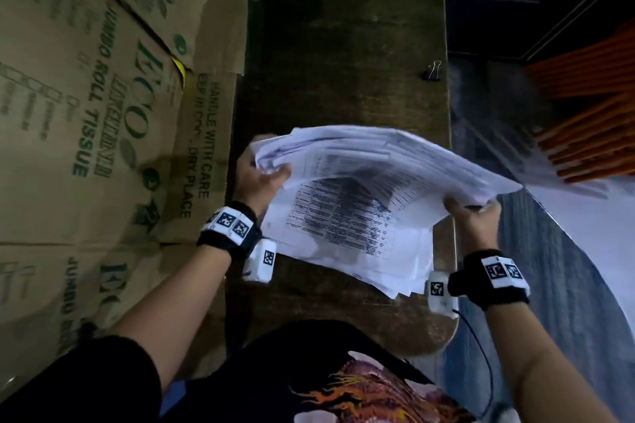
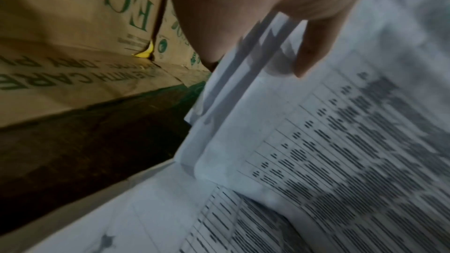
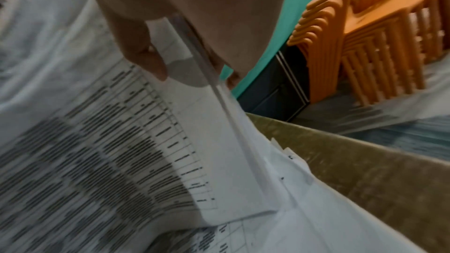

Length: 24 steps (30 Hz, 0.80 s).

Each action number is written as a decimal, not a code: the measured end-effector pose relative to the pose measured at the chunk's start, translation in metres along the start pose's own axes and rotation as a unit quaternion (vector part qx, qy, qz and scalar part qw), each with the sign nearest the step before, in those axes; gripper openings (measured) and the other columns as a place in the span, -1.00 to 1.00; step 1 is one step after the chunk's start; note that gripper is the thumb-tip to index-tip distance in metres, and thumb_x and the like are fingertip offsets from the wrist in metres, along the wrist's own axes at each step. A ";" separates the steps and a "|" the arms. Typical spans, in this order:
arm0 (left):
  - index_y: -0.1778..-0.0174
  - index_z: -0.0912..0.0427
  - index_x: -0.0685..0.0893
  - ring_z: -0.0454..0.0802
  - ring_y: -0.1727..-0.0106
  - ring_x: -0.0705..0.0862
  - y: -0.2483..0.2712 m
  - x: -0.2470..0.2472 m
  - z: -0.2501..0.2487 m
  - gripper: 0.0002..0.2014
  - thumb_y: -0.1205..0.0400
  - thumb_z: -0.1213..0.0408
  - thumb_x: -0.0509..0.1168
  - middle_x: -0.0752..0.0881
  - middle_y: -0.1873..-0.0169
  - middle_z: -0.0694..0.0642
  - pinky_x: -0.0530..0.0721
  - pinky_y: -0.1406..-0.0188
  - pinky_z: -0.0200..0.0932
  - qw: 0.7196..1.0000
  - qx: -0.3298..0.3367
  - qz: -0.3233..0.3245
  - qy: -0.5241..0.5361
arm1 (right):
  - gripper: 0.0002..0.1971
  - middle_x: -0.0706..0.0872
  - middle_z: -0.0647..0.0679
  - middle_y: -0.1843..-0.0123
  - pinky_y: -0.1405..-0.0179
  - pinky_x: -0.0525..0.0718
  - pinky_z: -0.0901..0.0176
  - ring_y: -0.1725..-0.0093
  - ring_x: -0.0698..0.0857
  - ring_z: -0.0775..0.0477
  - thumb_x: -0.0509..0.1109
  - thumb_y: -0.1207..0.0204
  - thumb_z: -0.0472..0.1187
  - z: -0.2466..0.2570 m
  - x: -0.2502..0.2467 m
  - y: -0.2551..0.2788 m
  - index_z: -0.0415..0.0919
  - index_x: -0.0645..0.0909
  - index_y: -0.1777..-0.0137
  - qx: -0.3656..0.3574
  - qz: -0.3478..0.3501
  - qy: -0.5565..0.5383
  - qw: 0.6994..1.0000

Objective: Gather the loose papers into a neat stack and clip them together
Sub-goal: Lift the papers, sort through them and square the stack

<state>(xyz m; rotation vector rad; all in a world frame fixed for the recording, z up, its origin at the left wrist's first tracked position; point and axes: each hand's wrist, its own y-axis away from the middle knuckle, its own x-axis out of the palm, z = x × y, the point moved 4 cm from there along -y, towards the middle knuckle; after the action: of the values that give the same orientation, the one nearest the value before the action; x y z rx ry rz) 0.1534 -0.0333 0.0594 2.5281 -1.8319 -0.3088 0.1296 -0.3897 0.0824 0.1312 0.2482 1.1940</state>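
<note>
A loose bundle of white printed papers [image 1: 360, 196] is held up off the dark wooden bench [image 1: 343, 45], its lower edges fanned out unevenly. My left hand [image 1: 261, 178] grips the bundle's left edge, thumb on top, as the left wrist view shows with the thumb [image 2: 314, 45] over the papers [image 2: 316, 161]. My right hand [image 1: 477, 216] pinches the right edge; the right wrist view has the thumb [image 3: 141, 51] pressing on the sheets [image 3: 121, 151]. A black binder clip [image 1: 432, 71] lies on the bench's far right edge, apart from both hands.
Flattened cardboard boxes [image 1: 103, 113] with green print lie along the left of the bench. A stack of orange plastic chairs [image 1: 591, 113] stands at the right, also in the right wrist view as orange chairs [image 3: 365, 45]. A white round table edge [image 1: 601, 233] sits right.
</note>
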 end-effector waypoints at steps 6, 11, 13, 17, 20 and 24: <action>-0.09 0.00 0.54 -0.44 0.02 0.68 -0.018 -0.001 0.004 -0.45 -0.30 0.56 0.54 0.65 0.03 -0.09 0.62 0.07 -0.52 0.990 -0.006 0.111 -0.082 | -0.65 0.72 0.26 0.43 0.33 0.61 0.33 0.41 0.62 0.30 0.29 -0.14 -0.54 -0.017 0.004 -0.019 -0.16 0.58 0.13 0.040 0.012 0.014 0.999; 0.05 0.09 0.65 -0.42 0.17 0.73 -0.022 0.001 0.007 -0.58 -0.23 0.43 0.59 0.75 0.16 -0.14 0.70 0.16 -0.39 0.987 -0.097 0.109 -0.063 | -0.63 0.69 -0.02 0.27 0.17 0.66 0.13 0.26 0.66 -0.02 0.32 -0.09 -0.48 -0.029 0.008 -0.018 -0.18 0.61 0.09 0.074 0.032 -0.006 0.997; 0.10 0.09 0.67 -0.28 0.18 0.75 -0.020 0.015 0.007 -0.65 -0.31 0.49 0.59 0.78 0.17 -0.07 0.76 0.18 -0.22 0.990 -0.112 0.072 -0.054 | -0.75 0.69 0.03 0.32 0.17 0.59 0.05 0.27 0.61 0.00 0.38 -0.13 -0.44 -0.028 0.019 -0.020 -0.14 0.63 0.22 0.060 0.032 -0.017 0.998; 0.10 0.06 0.69 -0.10 0.09 0.78 -0.014 0.019 -0.006 -0.73 -0.42 0.48 0.52 0.78 0.11 0.02 0.76 0.09 -0.18 0.995 -0.099 -0.015 0.003 | -0.66 0.69 0.26 0.53 0.35 0.60 0.32 0.50 0.61 0.30 0.37 -0.36 -0.62 -0.004 0.017 -0.023 -0.11 0.55 0.31 0.033 0.007 0.014 0.999; -0.07 0.25 0.70 -0.09 0.00 0.78 -0.007 0.011 -0.002 -0.62 -0.34 0.47 0.55 0.78 -0.02 0.11 0.78 0.07 -0.21 0.997 -0.081 -0.018 -0.007 | -0.61 0.66 0.37 0.56 0.34 0.58 0.37 0.55 0.59 0.42 0.34 -0.38 -0.65 -0.006 0.010 -0.017 -0.08 0.48 0.24 0.053 0.011 0.029 0.998; 0.01 0.13 0.68 -0.34 0.17 0.74 0.001 0.017 0.005 -0.64 -0.34 0.50 0.55 0.74 0.07 0.06 0.79 0.06 -0.26 0.991 -0.120 0.032 -0.050 | -0.61 0.82 0.06 0.18 0.12 0.73 0.12 0.18 0.79 0.05 0.33 -0.43 -0.53 -0.043 0.009 -0.009 -0.04 0.59 -0.09 0.107 0.049 0.042 0.992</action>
<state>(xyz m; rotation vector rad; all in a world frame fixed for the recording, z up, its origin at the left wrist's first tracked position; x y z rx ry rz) 0.1566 -0.0487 0.0524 2.3281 -1.7798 -0.6251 0.1294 -0.3860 0.0380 0.2844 0.4479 1.2701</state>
